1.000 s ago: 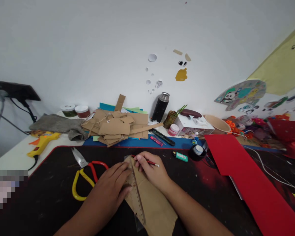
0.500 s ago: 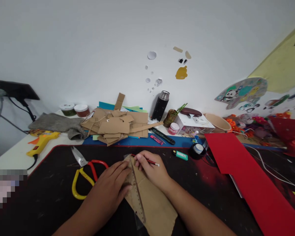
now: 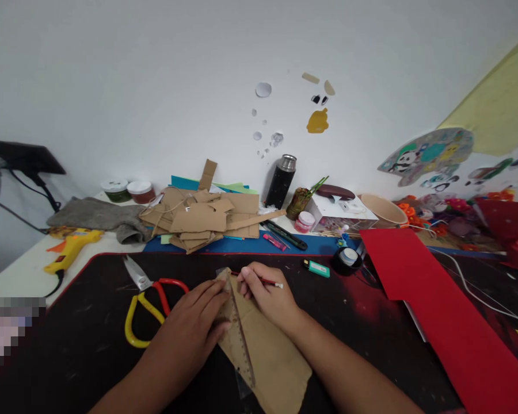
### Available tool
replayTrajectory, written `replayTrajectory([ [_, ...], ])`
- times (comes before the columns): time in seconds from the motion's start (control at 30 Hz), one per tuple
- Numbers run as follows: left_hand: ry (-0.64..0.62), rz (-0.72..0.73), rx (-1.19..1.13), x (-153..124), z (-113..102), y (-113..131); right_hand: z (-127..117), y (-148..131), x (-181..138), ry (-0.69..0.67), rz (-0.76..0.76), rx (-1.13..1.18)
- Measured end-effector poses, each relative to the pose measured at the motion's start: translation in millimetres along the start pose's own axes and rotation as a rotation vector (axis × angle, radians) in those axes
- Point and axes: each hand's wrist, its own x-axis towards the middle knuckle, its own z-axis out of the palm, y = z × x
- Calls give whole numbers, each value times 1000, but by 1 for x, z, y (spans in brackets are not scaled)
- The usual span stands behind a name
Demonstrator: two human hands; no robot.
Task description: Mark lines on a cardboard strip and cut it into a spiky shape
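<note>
A piece of brown cardboard lies on the dark mat in front of me. Across its left part runs a clear ruler, slanting from the far tip toward me. My left hand rests with its fingers laid out on the ruler and cardboard, pressing them down. In my right hand is a dark red pencil, gripped between thumb and fingers near the ruler's far end. Its writing tip is close to the ruler's edge; exact contact is hard to see. Large scissors with red and yellow handles lie left of my left hand.
A pile of cardboard scraps sits behind the mat, beside a black flask. A yellow glue gun lies at left. A green lighter, a black tape roll and red card are at right.
The view has shifted slightly. My right hand and the pencil have moved a little to the right, away from the ruler's far end. My left hand stays on the ruler.
</note>
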Motion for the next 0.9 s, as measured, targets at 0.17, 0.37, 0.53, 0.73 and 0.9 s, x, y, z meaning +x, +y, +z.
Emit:
replayTrajectory([
  [0.17, -9, 13, 20, 2, -4, 0, -2, -4, -2, 6, -9, -54],
  [0.37, -33, 2, -15, 1, -7, -3, -1, -3, -4, 13, -4, -45],
  [0.53, -22, 26, 4, 2, -8, -3, 0, -3, -4, 6, 6, -31],
  [0.73, -9, 15, -11, 1, -6, -3, -2, -9, -5, 4, -11, -63],
  [0.9, -7, -3, -22, -1, -3, -3, -2, -10, -6, -12, -23, -92],
])
